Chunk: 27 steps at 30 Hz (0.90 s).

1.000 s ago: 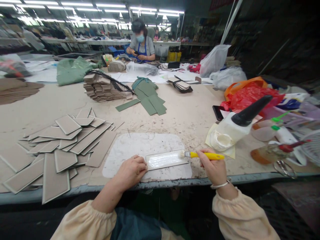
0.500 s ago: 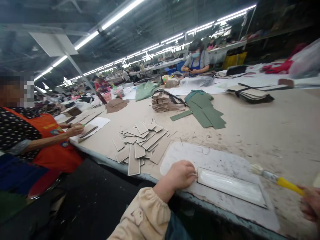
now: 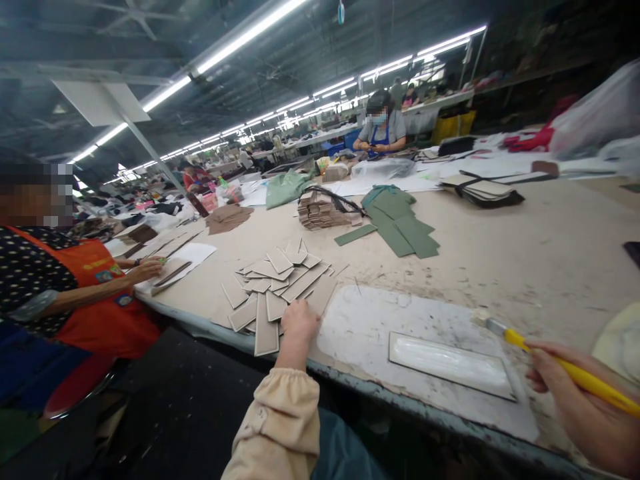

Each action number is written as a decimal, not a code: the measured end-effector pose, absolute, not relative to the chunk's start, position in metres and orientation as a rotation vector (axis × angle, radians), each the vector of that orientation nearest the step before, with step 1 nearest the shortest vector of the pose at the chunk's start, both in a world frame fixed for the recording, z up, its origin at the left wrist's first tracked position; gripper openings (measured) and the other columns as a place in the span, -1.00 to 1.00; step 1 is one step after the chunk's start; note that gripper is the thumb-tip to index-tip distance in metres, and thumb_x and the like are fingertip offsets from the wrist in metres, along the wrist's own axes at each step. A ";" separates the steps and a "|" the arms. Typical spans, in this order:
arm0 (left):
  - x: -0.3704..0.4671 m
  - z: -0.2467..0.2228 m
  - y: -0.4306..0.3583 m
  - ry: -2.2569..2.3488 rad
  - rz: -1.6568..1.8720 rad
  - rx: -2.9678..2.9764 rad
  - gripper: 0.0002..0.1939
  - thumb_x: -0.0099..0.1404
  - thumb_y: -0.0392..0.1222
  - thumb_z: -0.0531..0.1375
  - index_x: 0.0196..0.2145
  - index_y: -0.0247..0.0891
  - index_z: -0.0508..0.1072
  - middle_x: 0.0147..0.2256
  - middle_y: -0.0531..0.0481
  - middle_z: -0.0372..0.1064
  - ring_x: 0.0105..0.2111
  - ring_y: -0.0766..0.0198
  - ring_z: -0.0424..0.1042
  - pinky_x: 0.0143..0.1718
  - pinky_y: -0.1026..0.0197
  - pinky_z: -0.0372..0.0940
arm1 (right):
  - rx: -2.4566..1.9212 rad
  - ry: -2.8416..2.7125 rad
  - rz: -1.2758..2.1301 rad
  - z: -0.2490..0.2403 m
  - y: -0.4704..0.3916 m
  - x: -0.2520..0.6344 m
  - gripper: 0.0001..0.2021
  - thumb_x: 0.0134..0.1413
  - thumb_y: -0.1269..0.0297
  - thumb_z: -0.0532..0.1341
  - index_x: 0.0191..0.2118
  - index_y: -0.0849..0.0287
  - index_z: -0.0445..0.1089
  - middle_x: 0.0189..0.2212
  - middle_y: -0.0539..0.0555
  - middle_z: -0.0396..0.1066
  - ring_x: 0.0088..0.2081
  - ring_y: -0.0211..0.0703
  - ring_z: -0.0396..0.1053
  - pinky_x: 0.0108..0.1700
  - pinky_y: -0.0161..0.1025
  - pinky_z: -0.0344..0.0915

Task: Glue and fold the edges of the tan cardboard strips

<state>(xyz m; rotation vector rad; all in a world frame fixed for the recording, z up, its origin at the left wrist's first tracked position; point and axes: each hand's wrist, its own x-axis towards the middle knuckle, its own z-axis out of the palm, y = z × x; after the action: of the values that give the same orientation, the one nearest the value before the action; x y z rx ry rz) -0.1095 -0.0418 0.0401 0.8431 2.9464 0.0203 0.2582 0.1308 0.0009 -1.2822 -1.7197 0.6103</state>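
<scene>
Yellow brush (image 3: 514,338), glossy panel (image 3: 450,365), apron print (image 3: 104,275) illegible

I see a loose cream left sleeve (image 3: 275,433) near six o'clock, full and softly creased, drawn in at a gathered cuff (image 3: 294,379) with a ruffled edge toward twelve. On its cloth, toward nine, sits a small mark (image 3: 260,419), too blurred to make out. Beside it, toward three, shows dark teal clothing (image 3: 345,448). The left hand (image 3: 300,323) is bare, as is the right hand (image 3: 583,397) at four o'clock.
</scene>
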 end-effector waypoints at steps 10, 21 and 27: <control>-0.105 0.042 -0.039 2.930 -0.076 0.891 -0.51 0.12 0.12 0.13 -0.14 -0.29 0.50 -0.08 -0.27 0.37 -0.09 -0.04 0.39 -0.15 0.10 0.28 | -1.279 -1.690 0.845 0.016 0.126 0.261 -0.64 -0.09 -0.10 0.22 -0.27 0.05 0.44 -0.54 0.11 0.41 -0.54 -0.10 0.40 -0.44 -0.16 0.35; -0.101 0.042 -0.035 2.912 -0.081 0.933 -0.54 0.11 0.07 0.10 -0.20 -0.34 0.51 -0.09 -0.30 0.36 -0.11 -0.06 0.40 -0.17 0.09 0.29 | -1.282 -1.699 0.855 0.009 0.129 0.265 -0.66 -0.05 -0.05 0.23 -0.23 0.06 0.45 -0.53 0.12 0.43 -0.55 -0.09 0.42 -0.46 -0.19 0.38; -0.101 0.039 -0.038 2.952 -0.003 0.921 -0.59 0.13 -0.04 0.09 -0.20 -0.40 0.49 -0.10 -0.34 0.35 -0.11 -0.05 0.41 -0.14 0.10 0.29 | -1.242 -1.701 0.829 0.005 0.130 0.267 -0.66 -0.06 -0.03 0.25 -0.24 0.10 0.46 -0.52 0.14 0.44 -0.55 -0.07 0.43 -0.50 -0.21 0.39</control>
<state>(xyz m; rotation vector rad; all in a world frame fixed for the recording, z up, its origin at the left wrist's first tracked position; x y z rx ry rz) -0.1012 -0.0378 0.0386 0.9210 2.9518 -0.0029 0.2665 0.1299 0.0051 -1.2419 -1.7011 0.8293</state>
